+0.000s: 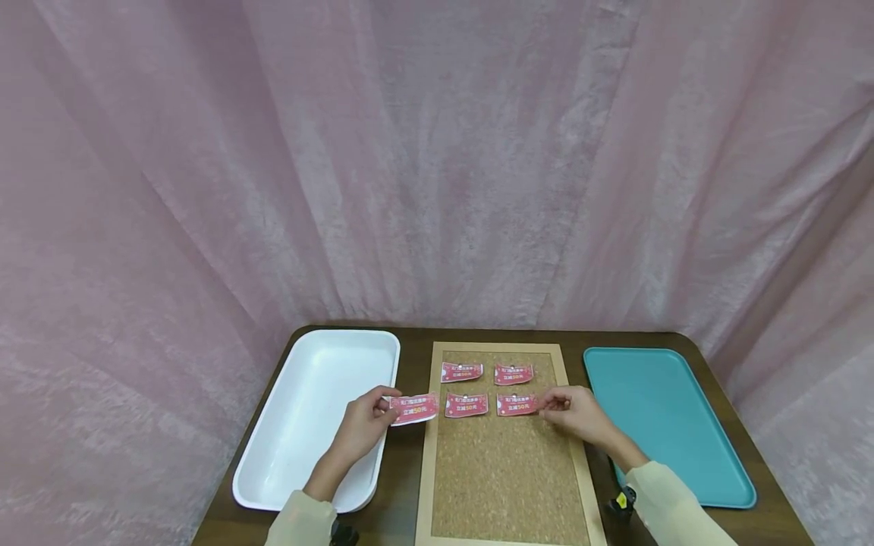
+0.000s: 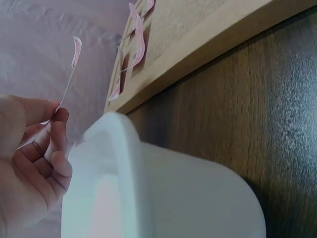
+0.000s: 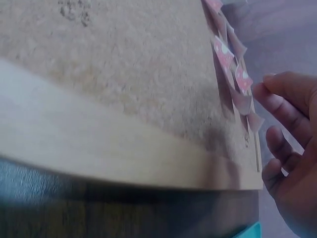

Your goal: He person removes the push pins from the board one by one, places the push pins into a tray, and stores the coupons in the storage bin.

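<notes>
My left hand (image 1: 362,425) pinches the left end of a red-and-pink paper coupon (image 1: 414,409) between thumb and fingers, above the white tray's right edge; the left wrist view shows this hand (image 2: 37,153) holding the thin coupon (image 2: 77,52) edge-on. Four similar coupons are on the cork board (image 1: 508,470) in two rows of two. My right hand (image 1: 580,413) is at the right end of the lower right coupon (image 1: 517,405), fingers loosely bent. In the right wrist view the fingertips of that hand (image 3: 292,134) are close beside a coupon (image 3: 242,79); contact is unclear.
A white tray (image 1: 300,497) stands left of the board and a teal tray (image 1: 683,425) right of it, on a dark wooden table (image 1: 399,462). The board has a raised wooden frame (image 1: 427,485). A pink curtain (image 1: 437,167) hangs behind.
</notes>
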`<action>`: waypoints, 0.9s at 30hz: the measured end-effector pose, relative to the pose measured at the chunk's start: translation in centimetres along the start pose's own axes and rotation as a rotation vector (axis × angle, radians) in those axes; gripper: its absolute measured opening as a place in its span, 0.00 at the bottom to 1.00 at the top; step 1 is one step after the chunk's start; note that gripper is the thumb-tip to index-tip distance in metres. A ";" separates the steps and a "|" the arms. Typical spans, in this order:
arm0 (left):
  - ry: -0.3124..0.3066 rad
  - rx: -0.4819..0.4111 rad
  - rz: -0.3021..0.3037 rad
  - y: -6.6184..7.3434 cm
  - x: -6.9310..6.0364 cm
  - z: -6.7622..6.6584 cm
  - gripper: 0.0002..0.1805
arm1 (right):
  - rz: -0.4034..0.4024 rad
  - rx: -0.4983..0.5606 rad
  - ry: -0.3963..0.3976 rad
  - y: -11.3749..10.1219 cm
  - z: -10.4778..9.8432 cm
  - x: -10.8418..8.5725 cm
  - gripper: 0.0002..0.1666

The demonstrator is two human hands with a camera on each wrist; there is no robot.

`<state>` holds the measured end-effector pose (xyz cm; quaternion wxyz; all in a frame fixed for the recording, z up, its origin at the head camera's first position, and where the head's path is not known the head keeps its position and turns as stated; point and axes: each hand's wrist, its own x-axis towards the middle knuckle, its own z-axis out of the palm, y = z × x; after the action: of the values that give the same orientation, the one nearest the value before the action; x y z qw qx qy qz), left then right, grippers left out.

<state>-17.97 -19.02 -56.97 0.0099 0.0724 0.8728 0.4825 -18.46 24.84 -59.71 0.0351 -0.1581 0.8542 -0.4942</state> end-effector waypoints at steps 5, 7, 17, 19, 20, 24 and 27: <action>0.021 0.033 -0.023 -0.2 -0.1 -0.5 0.15 | 0.025 -0.022 0.027 0.4 -0.6 -0.5 0.04; 0.031 0.039 -0.035 -0.4 -0.2 -0.8 0.15 | 0.034 -0.030 0.032 0.5 -0.7 -0.7 0.05; 0.058 0.036 -0.085 -1.3 -0.4 -1.7 0.14 | 0.040 0.001 0.057 0.9 -1.3 -1.4 0.02; 0.065 0.033 -0.085 -1.5 -0.5 -1.9 0.14 | 0.042 0.003 0.074 1.0 -1.5 -1.5 0.04; 0.069 0.031 -0.089 -1.5 -0.5 -2.0 0.15 | 0.044 -0.005 0.080 1.0 -1.6 -1.6 0.04; 0.095 0.029 -0.102 -1.7 -0.6 -2.6 0.15 | 0.064 -0.023 0.098 1.3 -2.0 -1.9 0.04; 0.110 0.024 -0.109 -1.9 -0.6 -3.1 0.15 | 0.072 -0.037 0.110 1.4 -2.3 -2.2 0.03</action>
<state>-17.88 -22.67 -56.94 -0.0126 -0.0015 0.8805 0.4739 -17.21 28.11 -59.94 0.0029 -0.1003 0.8688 -0.4849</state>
